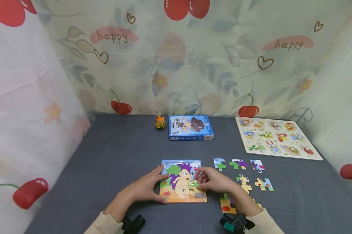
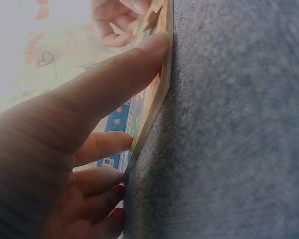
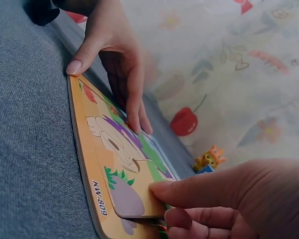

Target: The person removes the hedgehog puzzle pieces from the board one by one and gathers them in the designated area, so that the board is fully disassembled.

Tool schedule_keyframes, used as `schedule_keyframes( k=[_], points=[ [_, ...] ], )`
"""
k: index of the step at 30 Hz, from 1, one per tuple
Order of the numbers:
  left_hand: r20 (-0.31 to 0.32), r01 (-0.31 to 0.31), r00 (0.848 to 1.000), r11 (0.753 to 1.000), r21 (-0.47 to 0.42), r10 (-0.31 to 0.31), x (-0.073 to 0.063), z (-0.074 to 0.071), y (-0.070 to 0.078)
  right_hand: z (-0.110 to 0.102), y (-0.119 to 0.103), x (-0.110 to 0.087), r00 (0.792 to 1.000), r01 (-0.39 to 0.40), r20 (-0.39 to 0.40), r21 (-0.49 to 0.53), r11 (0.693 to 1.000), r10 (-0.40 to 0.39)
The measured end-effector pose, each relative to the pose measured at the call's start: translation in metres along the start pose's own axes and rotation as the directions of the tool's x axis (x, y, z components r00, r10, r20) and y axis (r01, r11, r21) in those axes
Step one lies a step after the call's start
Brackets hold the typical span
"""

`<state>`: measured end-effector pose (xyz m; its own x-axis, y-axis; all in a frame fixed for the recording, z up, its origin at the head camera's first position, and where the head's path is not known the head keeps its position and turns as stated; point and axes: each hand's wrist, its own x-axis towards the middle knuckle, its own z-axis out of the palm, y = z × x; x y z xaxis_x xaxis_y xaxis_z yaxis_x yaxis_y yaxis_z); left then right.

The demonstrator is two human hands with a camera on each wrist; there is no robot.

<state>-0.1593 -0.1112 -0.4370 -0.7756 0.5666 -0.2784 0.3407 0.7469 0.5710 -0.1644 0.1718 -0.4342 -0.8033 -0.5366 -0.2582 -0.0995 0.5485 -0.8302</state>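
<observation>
A jigsaw board [image 1: 181, 200] with a purple-haired hedgehog picture lies flat in the head view. My left hand [image 1: 148, 185] rests along its left side, thumb on the near edge and extended fingers touching the far left part. Over the board's lower right, my right hand [image 1: 214, 179] pinches a puzzle piece between thumb and fingers. The right wrist view shows this puzzle piece [image 3: 127, 196], with a greyish-purple mound and green tufts, slightly raised at the board's corner. My fingers partly hide its far side.
Several loose puzzle pieces [image 1: 244, 182] lie right of the board, some partly under my right forearm. Behind stand a blue box [image 1: 190, 128] and a small orange figurine [image 1: 160, 122]. A board with insect pictures [image 1: 276, 138] lies at the back right.
</observation>
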Motion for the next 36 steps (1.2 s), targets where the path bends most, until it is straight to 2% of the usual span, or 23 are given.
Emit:
schedule_keyframes(
  k=[5,12,25,36],
  points=[
    [0.0,0.001,1.0,1.0,0.003,-0.001,0.0,0.0,0.0,-0.001,0.0,-0.001,0.999,-0.008,0.043,0.068,0.998,0.005],
    [0.003,0.005,1.0,1.0,-0.003,-0.005,0.001,0.0,0.0,-0.008,0.0,-0.01,0.999,-0.042,0.021,0.149,0.988,0.039],
    [-0.003,-0.001,1.0,1.0,0.006,0.001,0.002,0.0,0.0,-0.03,0.004,-0.032,1.0,-0.006,-0.008,0.132,0.991,0.007],
    [0.003,0.009,1.0,1.0,0.008,-0.009,0.003,0.001,-0.001,-0.047,0.029,-0.058,0.999,0.035,-0.03,0.162,0.986,-0.03]
  ],
)
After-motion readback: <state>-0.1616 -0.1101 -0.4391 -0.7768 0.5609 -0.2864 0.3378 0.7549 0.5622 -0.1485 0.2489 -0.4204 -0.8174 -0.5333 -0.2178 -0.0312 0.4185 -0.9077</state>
